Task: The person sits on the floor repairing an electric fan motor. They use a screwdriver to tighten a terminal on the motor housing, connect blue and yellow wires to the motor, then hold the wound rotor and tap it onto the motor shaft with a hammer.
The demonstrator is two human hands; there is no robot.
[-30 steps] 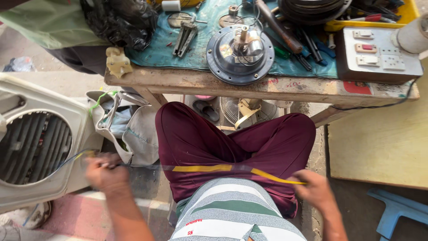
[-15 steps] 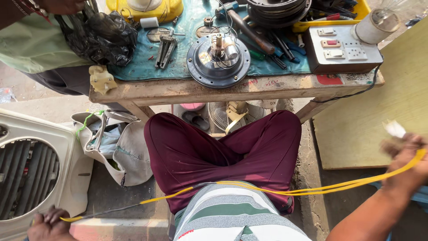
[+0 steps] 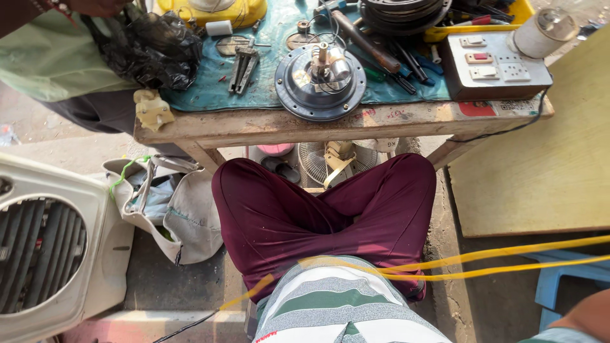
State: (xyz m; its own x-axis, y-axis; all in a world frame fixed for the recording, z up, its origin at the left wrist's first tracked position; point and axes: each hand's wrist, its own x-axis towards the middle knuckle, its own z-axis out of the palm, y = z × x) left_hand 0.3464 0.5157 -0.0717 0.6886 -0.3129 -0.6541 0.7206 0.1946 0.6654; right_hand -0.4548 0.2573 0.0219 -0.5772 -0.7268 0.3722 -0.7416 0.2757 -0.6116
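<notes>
While seeing the yellow tape [image 3: 483,257] sagging over the lap [image 3: 318,209] between both hands, outside view so cannot tell their grip, judging it light, thin, floppy, best pinching flat near each hand.

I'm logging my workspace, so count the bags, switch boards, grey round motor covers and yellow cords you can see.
Bags: 2, black plastic bag and grey cloth bag
Switch boards: 1, grey switch board
Motor covers: 1, round motor cover
Cords: 1, yellow cord, in two strands
Total: 5
</notes>
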